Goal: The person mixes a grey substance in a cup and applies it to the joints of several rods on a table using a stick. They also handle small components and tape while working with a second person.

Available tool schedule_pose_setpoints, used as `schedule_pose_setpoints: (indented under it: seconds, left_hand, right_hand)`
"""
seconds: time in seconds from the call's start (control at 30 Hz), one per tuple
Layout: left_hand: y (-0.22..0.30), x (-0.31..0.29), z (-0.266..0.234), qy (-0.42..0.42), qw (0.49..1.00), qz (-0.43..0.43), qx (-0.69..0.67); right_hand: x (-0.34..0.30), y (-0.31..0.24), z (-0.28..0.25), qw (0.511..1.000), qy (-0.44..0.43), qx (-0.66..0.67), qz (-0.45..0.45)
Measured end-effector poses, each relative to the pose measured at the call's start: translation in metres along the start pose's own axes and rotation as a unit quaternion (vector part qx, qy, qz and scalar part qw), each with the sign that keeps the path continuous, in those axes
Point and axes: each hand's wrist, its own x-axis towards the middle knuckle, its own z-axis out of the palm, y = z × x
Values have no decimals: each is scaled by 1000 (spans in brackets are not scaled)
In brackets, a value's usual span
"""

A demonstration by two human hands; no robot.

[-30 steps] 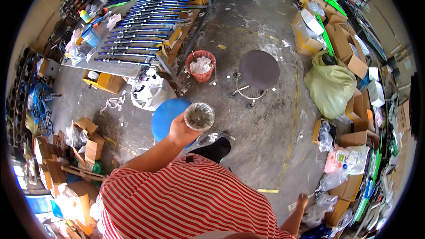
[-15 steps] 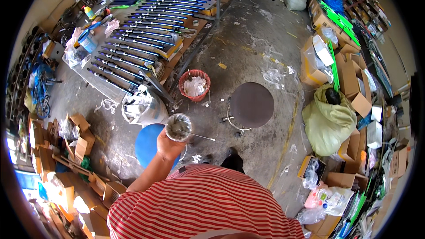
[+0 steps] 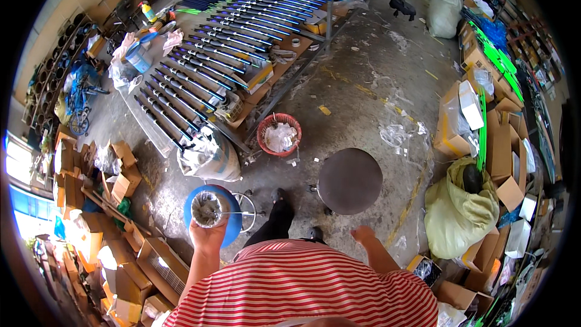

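Observation:
My left hand (image 3: 207, 234) is wrapped round a cup (image 3: 210, 207) with a greyish inside and a pale rim. A thin stick (image 3: 233, 212) leans out of the cup towards the right. Below the cup is a round blue stool (image 3: 190, 206). My right hand (image 3: 363, 234) hangs low on the right with its fingers curled in, and nothing shows in it. A round dark stool (image 3: 350, 181) stands just beyond that hand. Ahead to the left, a long row of fishing rods (image 3: 200, 66) with black grips and blue shafts lies across a table.
A red basket (image 3: 279, 135) with white scraps and a white sack (image 3: 209, 157) stand by the table's near end. Cardboard boxes (image 3: 452, 122) and a yellow-green sack (image 3: 460, 212) line the right side. More boxes (image 3: 124, 184) are piled on the left. Scraps litter the concrete floor.
My left hand has brought the cup lower and to the left, over the blue stool. My right hand has come into view. My body has moved forward between the two stools.

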Motion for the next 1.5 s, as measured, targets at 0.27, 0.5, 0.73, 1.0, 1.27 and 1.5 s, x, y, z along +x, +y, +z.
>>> schedule_pose_setpoints:
  seconds: [0.27, 0.5, 0.73, 1.0, 1.27, 1.5]
  left_hand:
    - [66, 87, 0, -41, 993, 45, -100]
    - [98, 162, 33, -45, 993, 25, -104]
    - [106, 203, 73, -49, 988, 52, -133]
    - [108, 229, 75, -65, 967, 145, -200]
    - [-3, 271, 94, 66, 931, 242, -265]
    - [-87, 328, 90, 194, 912, 199, -303]
  right_hand:
    - [121, -89, -19, 987, -28, -92, -125]
    - [100, -200, -156, 991, 5, -35, -128]
    - [146, -277, -228, 958, 24, -103, -268]
    - [241, -401, -279, 883, -51, -249, -394]
    - [361, -371, -279, 773, -215, -370, -469]
    - [397, -294, -241, 697, -362, -440, -436]
